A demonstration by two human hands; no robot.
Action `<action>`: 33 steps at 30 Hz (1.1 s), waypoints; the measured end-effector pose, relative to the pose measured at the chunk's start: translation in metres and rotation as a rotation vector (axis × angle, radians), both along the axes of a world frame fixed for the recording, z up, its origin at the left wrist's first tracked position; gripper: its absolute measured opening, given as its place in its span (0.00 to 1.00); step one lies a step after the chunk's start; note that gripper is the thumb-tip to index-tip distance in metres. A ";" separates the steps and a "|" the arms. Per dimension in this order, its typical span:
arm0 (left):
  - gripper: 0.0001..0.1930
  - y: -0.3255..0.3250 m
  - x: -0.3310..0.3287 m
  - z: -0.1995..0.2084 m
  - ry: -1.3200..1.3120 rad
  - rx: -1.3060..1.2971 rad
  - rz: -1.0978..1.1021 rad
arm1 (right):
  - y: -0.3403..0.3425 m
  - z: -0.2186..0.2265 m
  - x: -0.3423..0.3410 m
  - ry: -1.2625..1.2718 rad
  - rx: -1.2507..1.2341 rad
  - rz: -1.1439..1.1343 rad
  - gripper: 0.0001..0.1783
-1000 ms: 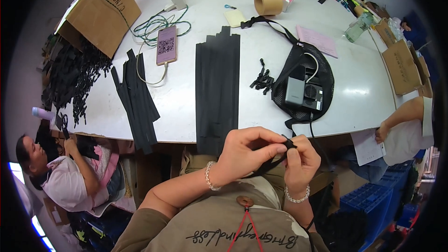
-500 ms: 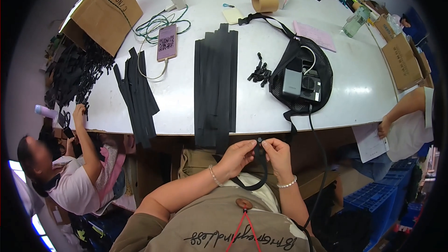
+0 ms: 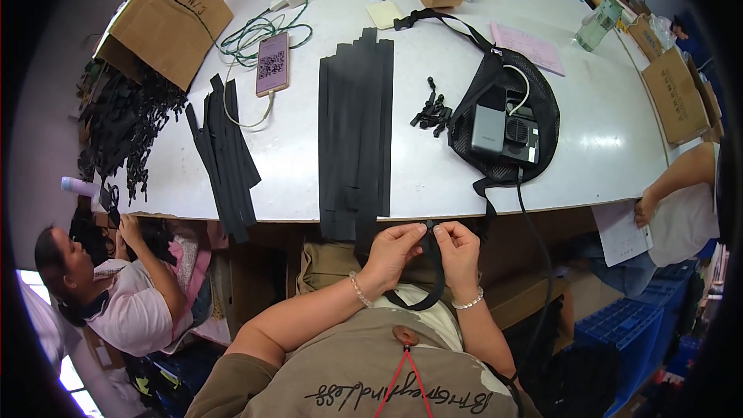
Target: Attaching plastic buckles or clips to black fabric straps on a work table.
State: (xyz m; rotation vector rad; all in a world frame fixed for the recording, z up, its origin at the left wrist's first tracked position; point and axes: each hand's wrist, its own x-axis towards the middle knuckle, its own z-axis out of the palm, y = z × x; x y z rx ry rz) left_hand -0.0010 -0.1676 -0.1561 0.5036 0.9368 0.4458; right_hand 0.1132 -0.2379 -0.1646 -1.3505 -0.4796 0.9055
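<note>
Both my hands meet at the table's near edge, over my lap. My left hand pinches one end of a black webbing strap between thumb and forefinger. Right beside it, my right hand pinches the same strap, thumb and finger closed. The strap hangs below in a loop between my wrists. A small dark piece shows between the fingertips; its kind cannot be made out. Straight ahead lies a wide stack of black straps, its near end past the table edge. Small black plastic fittings lie to its right.
Further left are a smaller strap bundle, a phone on a cable and a carton by a heap of black straps. On the right lies a black mesh bag with a power bank, its cable running toward me. Co-workers sit on both sides.
My view has shifted slightly. My hands stay pinched on the strap, a little higher in view. The left co-worker's raised hand has come down from the strap heap toward their other hand.
</note>
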 end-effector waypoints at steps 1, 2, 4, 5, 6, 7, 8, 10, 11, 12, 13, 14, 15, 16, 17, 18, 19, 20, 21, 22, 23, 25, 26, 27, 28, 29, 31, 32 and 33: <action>0.06 0.000 0.000 0.000 -0.001 0.006 0.007 | 0.000 0.001 -0.001 0.004 -0.005 -0.001 0.05; 0.06 0.000 0.000 0.001 0.003 0.001 0.006 | 0.001 0.004 -0.002 -0.011 -0.010 -0.005 0.05; 0.05 -0.001 0.001 0.002 -0.002 -0.007 0.018 | 0.001 0.006 -0.003 -0.023 -0.019 -0.010 0.05; 0.05 -0.001 0.001 0.003 0.000 -0.011 0.018 | 0.002 0.006 -0.003 -0.032 -0.022 -0.013 0.05; 0.05 -0.001 0.001 0.005 -0.001 -0.020 0.021 | 0.002 0.006 -0.003 -0.042 -0.026 -0.015 0.05; 0.05 -0.001 0.001 0.005 -0.002 -0.029 0.023 | 0.002 0.005 -0.003 -0.040 -0.030 -0.014 0.05; 0.05 -0.001 0.001 0.004 -0.001 -0.032 0.024 | 0.001 0.004 -0.004 -0.043 -0.036 -0.020 0.05; 0.05 -0.001 0.000 0.003 -0.010 -0.046 0.015 | 0.002 0.004 -0.005 -0.046 -0.044 -0.023 0.06; 0.05 -0.001 0.001 0.003 -0.010 -0.048 0.016 | 0.002 0.004 -0.005 -0.064 -0.051 -0.030 0.06; 0.05 -0.001 0.001 0.003 -0.008 -0.049 0.009 | 0.002 0.004 -0.005 -0.081 -0.059 -0.037 0.06; 0.06 -0.001 0.001 0.002 -0.005 -0.050 0.001 | 0.001 0.003 -0.006 -0.081 -0.062 -0.035 0.06; 0.06 0.000 0.000 0.002 -0.005 -0.053 0.002 | 0.001 0.001 -0.006 -0.081 -0.053 -0.041 0.06; 0.05 -0.001 0.000 0.001 -0.010 -0.055 0.000 | 0.001 0.000 -0.006 -0.082 -0.045 -0.048 0.06; 0.05 0.000 0.000 0.000 -0.015 -0.056 -0.002 | 0.002 0.001 -0.007 -0.081 -0.048 -0.046 0.06; 0.05 0.000 0.000 0.000 -0.014 -0.059 0.000 | 0.002 0.003 -0.007 -0.096 -0.050 -0.048 0.06; 0.06 -0.001 0.001 0.000 -0.019 -0.064 0.016 | 0.002 0.004 -0.007 -0.110 -0.053 -0.049 0.06; 0.06 -0.001 0.001 0.001 -0.023 -0.068 0.032 | 0.002 0.004 -0.007 -0.109 -0.056 -0.048 0.06; 0.06 -0.001 0.001 0.002 -0.021 -0.071 0.033 | 0.002 0.004 -0.008 -0.111 -0.054 -0.051 0.07; 0.06 -0.001 0.002 0.004 -0.024 -0.071 0.040 | 0.002 0.004 -0.007 -0.114 -0.051 -0.055 0.07; 0.06 -0.002 0.003 0.004 -0.026 -0.071 0.047 | 0.003 0.004 -0.007 -0.113 -0.054 -0.055 0.07; 0.06 -0.002 0.004 0.004 -0.025 -0.074 0.046 | 0.004 0.004 -0.008 -0.103 -0.051 -0.067 0.07; 0.06 -0.003 0.005 0.001 -0.029 -0.059 0.085 | 0.006 0.004 -0.010 -0.091 -0.049 -0.078 0.07; 0.06 -0.003 0.005 0.000 -0.028 -0.061 0.085 | 0.007 0.003 -0.011 -0.078 -0.040 -0.098 0.07; 0.05 -0.004 0.005 -0.002 -0.028 -0.049 0.082 | 0.008 0.003 -0.012 -0.067 -0.032 -0.120 0.07; 0.04 -0.004 0.005 -0.002 -0.029 -0.036 0.078 | 0.008 0.002 -0.012 -0.066 -0.036 -0.121 0.07; 0.04 -0.004 0.006 -0.003 -0.028 -0.039 0.076 | 0.009 0.001 -0.012 -0.098 -0.034 -0.129 0.07; 0.05 -0.004 0.008 -0.002 -0.022 -0.031 0.109 | 0.009 0.001 -0.013 -0.128 -0.036 -0.140 0.07; 0.05 -0.003 0.008 -0.002 -0.022 -0.033 0.106 | 0.011 0.002 -0.014 -0.141 -0.026 -0.151 0.07; 0.05 -0.002 0.008 -0.001 -0.034 -0.032 0.094 | 0.012 0.003 -0.014 -0.154 -0.013 -0.161 0.07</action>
